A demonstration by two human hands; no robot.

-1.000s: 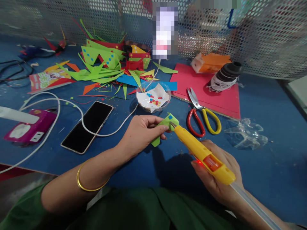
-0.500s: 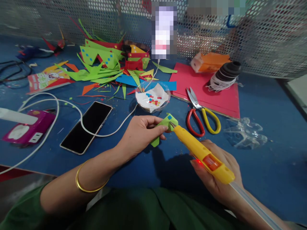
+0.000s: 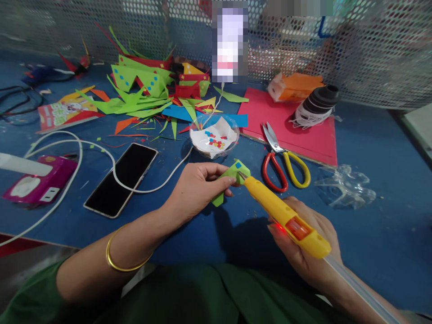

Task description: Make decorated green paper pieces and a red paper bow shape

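Observation:
My left hand (image 3: 205, 184) pinches a folded piece of green paper (image 3: 232, 172) between thumb and fingers. A small blue square (image 3: 238, 165) sits near its upper corner. My right hand (image 3: 307, 238) is wrapped round a yellow hot glue gun (image 3: 270, 202), with a clear glue stick (image 3: 354, 288) running out of its back end and a red light glowing at its side. The gun's metal nozzle is at the green paper, just below the blue square; whether it touches I cannot tell. Beyond my hands stands a clear bowl (image 3: 193, 143) holding white paper and several tiny coloured squares.
Red-and-yellow-handled scissors (image 3: 275, 150) lie right of the bowl, near red card sheets (image 3: 256, 108). Left are a phone (image 3: 119, 182), a white cable (image 3: 162, 186) and a purple power socket (image 3: 60, 177). Green paper masks (image 3: 138, 76) and scraps lie behind. Clear crumpled plastic (image 3: 347, 186) lies right.

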